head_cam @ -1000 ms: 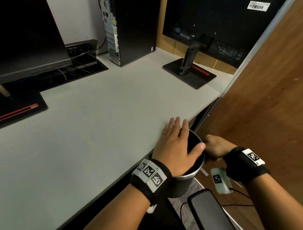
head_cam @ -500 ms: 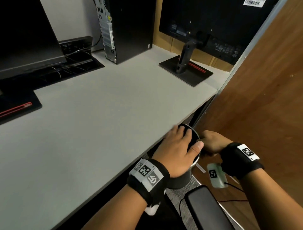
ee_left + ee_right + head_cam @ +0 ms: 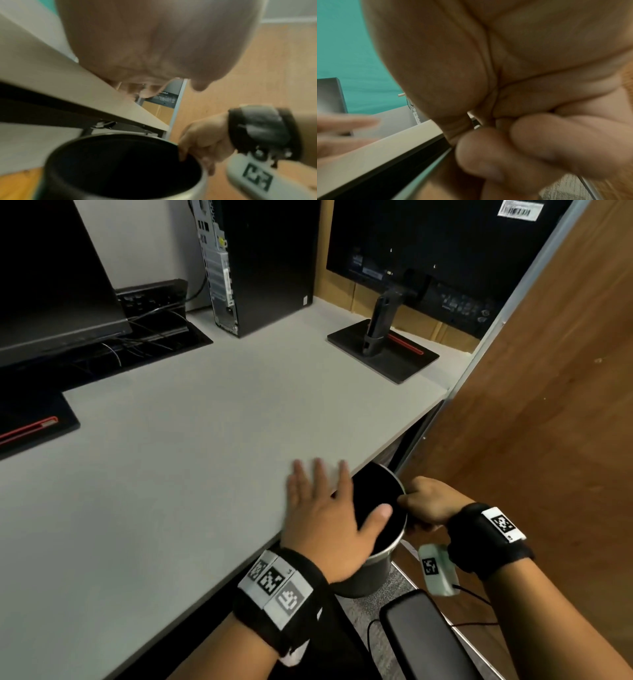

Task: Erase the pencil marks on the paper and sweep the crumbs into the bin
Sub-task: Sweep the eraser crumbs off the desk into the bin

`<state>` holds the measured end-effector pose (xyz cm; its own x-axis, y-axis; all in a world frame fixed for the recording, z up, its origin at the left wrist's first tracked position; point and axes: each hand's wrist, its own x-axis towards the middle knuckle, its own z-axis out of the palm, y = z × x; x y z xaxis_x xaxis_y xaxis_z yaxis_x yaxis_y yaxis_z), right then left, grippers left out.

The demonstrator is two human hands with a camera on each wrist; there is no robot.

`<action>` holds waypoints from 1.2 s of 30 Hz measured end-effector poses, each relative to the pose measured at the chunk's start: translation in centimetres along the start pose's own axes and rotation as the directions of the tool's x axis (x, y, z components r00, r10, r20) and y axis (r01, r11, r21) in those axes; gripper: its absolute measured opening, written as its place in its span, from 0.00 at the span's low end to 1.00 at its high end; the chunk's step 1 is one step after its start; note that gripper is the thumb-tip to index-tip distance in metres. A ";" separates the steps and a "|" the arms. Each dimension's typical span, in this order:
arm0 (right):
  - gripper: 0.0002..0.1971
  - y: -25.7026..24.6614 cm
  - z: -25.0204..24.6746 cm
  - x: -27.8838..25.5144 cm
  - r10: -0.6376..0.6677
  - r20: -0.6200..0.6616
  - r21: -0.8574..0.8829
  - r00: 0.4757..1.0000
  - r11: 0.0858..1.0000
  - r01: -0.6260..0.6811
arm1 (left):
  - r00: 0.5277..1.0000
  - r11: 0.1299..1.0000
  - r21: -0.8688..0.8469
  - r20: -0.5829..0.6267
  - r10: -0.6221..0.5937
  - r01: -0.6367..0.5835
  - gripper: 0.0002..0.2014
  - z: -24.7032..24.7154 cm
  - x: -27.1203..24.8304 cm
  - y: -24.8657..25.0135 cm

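A round metal bin (image 3: 376, 570) with a black inside hangs just below the desk's front edge, its rim (image 3: 202, 178) level with the desk top (image 3: 171, 474). My right hand (image 3: 423, 503) grips the bin's right rim, thumb inside (image 3: 184, 152), fingers curled outside. My left hand (image 3: 325, 508) lies flat and open, fingers straight on the desk edge, thumb out over the bin's mouth. The left fingers are motion-blurred. No paper, eraser or crumbs are visible in any view.
A black monitor stand (image 3: 383, 350) sits at the desk's back right, a PC tower (image 3: 253, 265) at the back, another monitor base (image 3: 30, 426) at left. A wooden partition (image 3: 548, 405) stands right of the bin. A black chair armrest (image 3: 421, 638) is below.
My left hand has slid left and forward from over the bin's mouth back onto the desk edge, fingers spread. The right hand keeps its grip on the bin's rim.
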<state>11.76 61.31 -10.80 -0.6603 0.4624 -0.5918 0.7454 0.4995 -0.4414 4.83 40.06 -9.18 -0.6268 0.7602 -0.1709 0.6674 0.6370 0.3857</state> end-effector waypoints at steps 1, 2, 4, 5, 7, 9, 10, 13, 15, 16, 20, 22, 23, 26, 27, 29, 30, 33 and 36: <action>0.18 -0.1 0.0 0.1 -0.001 0.002 0.006 1.000 1.000 0.001 | 0.993 0.988 -0.099 -0.006 0.116 -0.117 0.41 -0.3 0.3 0.2; 0.18 -0.3 0.0 0.1 -0.002 0.000 0.007 1.000 1.000 0.002 | 0.986 0.971 -0.168 -0.036 0.164 -0.168 0.38 -0.8 0.6 0.0; 0.16 -0.4 0.0 0.1 0.002 -0.014 0.002 1.000 1.000 -0.002 | 0.991 0.993 -0.096 -0.123 0.053 -0.065 0.38 -1.3 1.2 -1.2; 0.16 -0.4 0.1 0.1 0.005 -0.024 0.006 1.000 1.000 -0.004 | 0.991 0.998 0.002 -0.121 -0.059 0.059 0.41 -1.3 1.3 -1.7; 0.16 -0.4 0.1 0.1 0.001 -0.034 0.018 0.999 1.000 0.000 | 0.989 0.977 0.152 0.000 -0.149 0.147 0.46 -0.8 1.0 -1.7; 0.17 -0.5 0.0 0.3 0.003 -0.031 0.023 1.000 1.000 -0.002 | 0.994 0.994 0.090 0.089 0.059 -0.067 0.45 -0.5 0.6 -0.4; 0.17 -0.7 0.0 0.4 -0.001 -0.024 0.034 1.000 0.999 0.002 | 0.980 0.984 -0.035 0.094 0.177 -0.175 0.42 -0.7 0.5 0.3; 0.16 -0.7 0.3 0.5 -0.010 -0.012 0.052 1.000 0.999 0.011 | 0.985 0.967 -0.184 -0.041 0.169 -0.174 0.37 -1.7 1.0 0.3; 0.16 -0.6 0.4 0.5 -0.006 -0.026 0.055 1.000 0.998 0.007 | 0.996 0.999 0.018 -0.078 -0.031 0.032 0.40 -1.5 1.6 -0.7; 0.16 -0.5 0.4 0.5 -0.005 -0.031 0.058 1.000 0.998 0.006 | 0.997 0.992 0.105 -0.020 -0.069 0.071 0.42 -1.2 1.5 -0.9; 0.18 -0.9 0.2 0.7 -0.027 -0.043 0.014 0.999 1.000 0.027 | 0.940 0.944 -0.071 0.091 0.328 -0.322 0.36 -1.2 0.2 0.8; 0.17 -0.8 0.2 0.8 -0.032 -0.023 0.036 0.999 0.999 0.032 | 0.945 0.939 -0.110 -0.056 0.323 -0.327 0.33 -1.2 0.8 0.8; 0.17 -0.8 0.3 0.7 -0.027 -0.018 0.039 0.999 0.999 0.028 | 0.965 0.970 -0.031 -0.108 0.238 -0.243 0.34 -1.0 1.5 0.3; 0.17 -0.4 0.4 0.5 -0.014 -0.020 0.045 1.000 0.999 0.015 | 0.999 0.987 0.154 -0.018 0.038 -0.035 0.40 -0.1 2.8 -0.8; 0.18 -0.4 0.3 0.4 -0.014 -0.022 0.055 1.000 0.998 0.016 | 0.993 0.980 0.164 0.016 0.115 -0.116 0.40 0.1 2.9 -0.7; 0.19 -0.5 0.1 0.4 -0.018 -0.012 0.081 1.000 0.997 0.019 | 0.953 0.951 0.062 0.012 0.303 -0.303 0.36 -0.1 3.1 -0.1; 0.19 -0.5 0.0 0.4 -0.021 -0.010 0.088 1.000 0.996 0.022 | 0.950 0.950 -0.008 -0.013 0.311 -0.311 0.34 -0.5 3.4 0.1; 0.19 -0.4 -0.1 0.4 -0.025 -0.021 0.067 0.999 0.997 0.027 | 0.990 0.993 0.016 -0.070 0.121 -0.120 0.38 -0.8 5.6 -0.2; 0.18 -0.1 -0.5 0.6 -0.048 -0.034 0.039 0.998 0.998 0.049 | 0.969 0.965 0.101 0.069 0.238 -0.244 0.38 -0.2 6.5 1.2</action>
<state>11.25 61.88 -10.82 -0.6977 0.4628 -0.5468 0.7153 0.4922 -0.4960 1.50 45.77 -9.63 -0.4208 0.8969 -0.1360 0.8372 0.4417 0.3224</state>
